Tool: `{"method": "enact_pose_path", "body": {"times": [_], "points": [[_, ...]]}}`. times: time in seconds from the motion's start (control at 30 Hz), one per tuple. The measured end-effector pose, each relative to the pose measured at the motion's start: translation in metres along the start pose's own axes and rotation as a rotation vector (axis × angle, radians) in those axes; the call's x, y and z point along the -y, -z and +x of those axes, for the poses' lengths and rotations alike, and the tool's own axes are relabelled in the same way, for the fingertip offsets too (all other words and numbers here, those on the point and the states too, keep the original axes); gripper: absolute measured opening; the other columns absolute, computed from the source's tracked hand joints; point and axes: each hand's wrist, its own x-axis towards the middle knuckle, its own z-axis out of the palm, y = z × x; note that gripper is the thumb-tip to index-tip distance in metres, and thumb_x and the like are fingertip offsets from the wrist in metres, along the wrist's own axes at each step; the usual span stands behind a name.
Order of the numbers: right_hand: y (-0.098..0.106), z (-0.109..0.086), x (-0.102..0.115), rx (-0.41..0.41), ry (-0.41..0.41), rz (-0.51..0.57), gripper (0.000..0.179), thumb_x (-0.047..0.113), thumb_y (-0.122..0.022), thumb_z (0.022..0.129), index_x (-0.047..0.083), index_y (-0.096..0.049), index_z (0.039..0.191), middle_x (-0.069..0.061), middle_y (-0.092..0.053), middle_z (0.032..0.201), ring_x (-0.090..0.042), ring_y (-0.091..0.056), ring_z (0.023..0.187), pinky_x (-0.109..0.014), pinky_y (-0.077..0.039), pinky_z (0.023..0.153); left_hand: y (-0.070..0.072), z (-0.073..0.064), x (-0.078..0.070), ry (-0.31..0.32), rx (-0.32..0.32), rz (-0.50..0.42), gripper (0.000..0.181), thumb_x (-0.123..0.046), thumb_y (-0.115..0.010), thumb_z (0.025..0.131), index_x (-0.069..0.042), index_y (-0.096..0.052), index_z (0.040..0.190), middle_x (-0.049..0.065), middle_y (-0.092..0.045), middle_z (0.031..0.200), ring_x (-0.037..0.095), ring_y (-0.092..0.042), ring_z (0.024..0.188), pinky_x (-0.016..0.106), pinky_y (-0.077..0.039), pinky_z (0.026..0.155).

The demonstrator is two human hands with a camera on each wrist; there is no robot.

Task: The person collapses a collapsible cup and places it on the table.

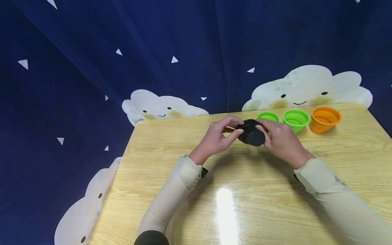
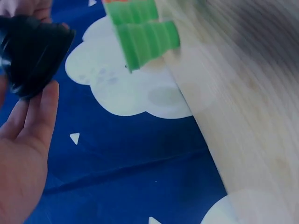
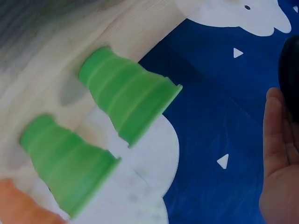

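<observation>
Both hands hold a black ridged collapsible cup [image 1: 256, 138] above the table, tilted so its round base faces the head camera. My left hand [image 1: 218, 139] grips its left side between thumb and fingers. On the opposite side, my right hand [image 1: 282, 140] grips it the same way. The left wrist view shows the cup's [image 2: 36, 53] stepped wall widening to a rim, with fingers under it. Only a dark edge of the cup [image 3: 292, 77] enters the right wrist view, beside the right hand [image 3: 285, 172].
Along the back of the wooden table [image 1: 171, 146] stand two green collapsible cups, one [image 1: 268, 116] partly behind the right hand and another [image 1: 295, 119] beside it. An orange cup [image 1: 324, 119] stands to their right. A dark blue curtain [image 1: 183, 44] with clouds hangs behind.
</observation>
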Motion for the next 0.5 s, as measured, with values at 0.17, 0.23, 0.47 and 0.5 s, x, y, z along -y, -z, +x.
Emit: {"method": "enact_pose_path", "body": {"times": [0.17,0.23,0.47,0.5], "points": [[0.0010,0.0015,-0.0005,-0.014,-0.120,0.091,0.023,-0.004,-0.072,0.090,-0.007,-0.069,0.112,-0.021,-0.073,0.089,-0.033,-0.071,0.071,-0.050,-0.059,0.059,0.0045,-0.0047,-0.0024,0.071,0.019,-0.229,0.019,0.007,-0.079,0.083,0.004,-0.072,0.101,0.018,-0.063,0.129,0.018,-0.064,0.114,0.037,-0.058,0.090],[0.0009,0.0022,-0.0002,-0.016,-0.130,0.105,0.025,-0.004,-0.074,0.088,-0.007,-0.069,0.112,-0.020,-0.073,0.088,-0.033,-0.071,0.071,-0.049,-0.059,0.059,0.0052,-0.0049,-0.0021,0.067,0.023,-0.209,0.022,0.006,-0.083,0.079,0.004,-0.074,0.099,0.018,-0.063,0.131,0.017,-0.064,0.114,0.036,-0.058,0.090],[-0.0009,0.0038,0.0025,-0.013,-0.133,0.107,0.022,-0.001,-0.075,0.089,-0.006,-0.071,0.110,-0.019,-0.074,0.088,-0.033,-0.071,0.071,-0.051,-0.059,0.060,0.0050,-0.0017,0.0019,-0.065,-0.008,0.037,0.020,-0.008,-0.089,0.075,-0.002,-0.081,0.092,0.012,-0.072,0.115,0.012,-0.066,0.110,0.025,-0.054,0.093],[-0.0012,0.0038,0.0028,-0.012,-0.134,0.104,0.021,-0.001,-0.073,0.090,-0.006,-0.071,0.110,-0.019,-0.074,0.088,-0.033,-0.071,0.071,-0.050,-0.059,0.060,0.0051,-0.0014,0.0020,-0.082,-0.010,0.065,0.020,-0.009,-0.089,0.074,-0.003,-0.081,0.091,0.012,-0.072,0.113,0.012,-0.066,0.109,0.023,-0.053,0.093]]}}
